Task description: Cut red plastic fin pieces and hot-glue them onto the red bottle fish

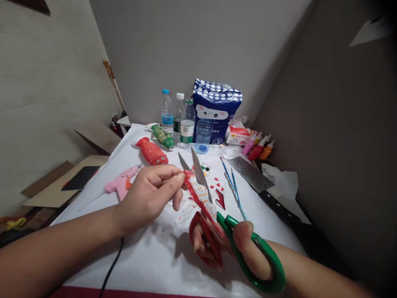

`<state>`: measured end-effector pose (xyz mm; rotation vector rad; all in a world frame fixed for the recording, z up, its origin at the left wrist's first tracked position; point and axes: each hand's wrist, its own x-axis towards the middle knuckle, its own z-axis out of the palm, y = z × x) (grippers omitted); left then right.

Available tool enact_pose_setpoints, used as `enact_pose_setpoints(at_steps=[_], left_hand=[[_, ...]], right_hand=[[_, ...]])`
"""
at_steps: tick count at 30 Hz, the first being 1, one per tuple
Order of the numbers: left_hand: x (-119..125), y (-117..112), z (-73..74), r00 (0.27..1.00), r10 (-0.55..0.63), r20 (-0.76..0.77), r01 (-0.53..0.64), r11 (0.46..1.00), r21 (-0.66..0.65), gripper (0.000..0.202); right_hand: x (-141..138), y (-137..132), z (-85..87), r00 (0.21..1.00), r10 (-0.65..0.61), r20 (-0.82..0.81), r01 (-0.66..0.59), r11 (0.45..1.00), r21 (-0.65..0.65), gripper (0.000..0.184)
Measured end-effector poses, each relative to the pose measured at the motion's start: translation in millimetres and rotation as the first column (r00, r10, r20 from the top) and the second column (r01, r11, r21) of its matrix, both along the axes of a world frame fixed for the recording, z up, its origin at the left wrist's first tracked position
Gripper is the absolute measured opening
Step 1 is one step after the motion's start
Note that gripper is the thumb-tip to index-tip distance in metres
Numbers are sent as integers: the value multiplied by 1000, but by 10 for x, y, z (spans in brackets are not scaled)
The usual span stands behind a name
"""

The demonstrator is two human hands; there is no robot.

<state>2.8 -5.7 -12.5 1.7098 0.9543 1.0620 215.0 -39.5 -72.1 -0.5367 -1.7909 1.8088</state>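
My left hand (158, 188) pinches the far end of a red and white painted strip (201, 196) between thumb and fingers. In my right hand (252, 250) is a pair of scissors (263, 252) with one green and one red handle. Its blades (200, 169) point away from me and stand apart, with the strip alongside them. The strip's near end reaches down to the scissor handles, where I cannot tell whether it touches my right fingers. Small red scraps (217, 185) lie on the white table cover beyond the blades.
A pink glue gun (119, 182) lies left, near a red fish (151, 152) and a green fish (163, 136). Plastic bottles (187, 128) and a blue bag (214, 107) stand behind. Brushes (234, 188), a cleaver (251, 173) and paint bottles (257, 149) are at right.
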Motion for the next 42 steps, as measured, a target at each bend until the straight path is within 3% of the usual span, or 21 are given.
enact_pose_setpoints(at_steps=[6, 12, 26, 36, 39, 42], left_hand=[[25, 12, -10, 1000, -12, -11, 12, 1000, 10, 37], [0, 23, -12, 1000, -12, -18, 12, 1000, -14, 37], [-29, 49, 95, 988, -16, -155, 13, 1000, -19, 42], [-69, 70, 126, 969, -25, -244, 26, 1000, -1, 40], [-96, 110, 107, 980, -66, -186, 53, 996, -72, 40], [-121, 168, 76, 991, -131, -5, 125, 960, -251, 33]], right_hand=[[10, -39, -65, 998, -68, 18, 68, 997, -35, 95], [-1, -25, 50, 993, -105, 58, 107, 994, -32, 88], [173, 80, 211, 974, -74, 213, 40, 986, 161, 73], [335, 223, 304, 932, -15, 363, -30, 993, 117, 76], [371, 258, 324, 929, 10, 369, -50, 994, 100, 76], [341, 249, 296, 936, -8, 353, -24, 996, 84, 76]])
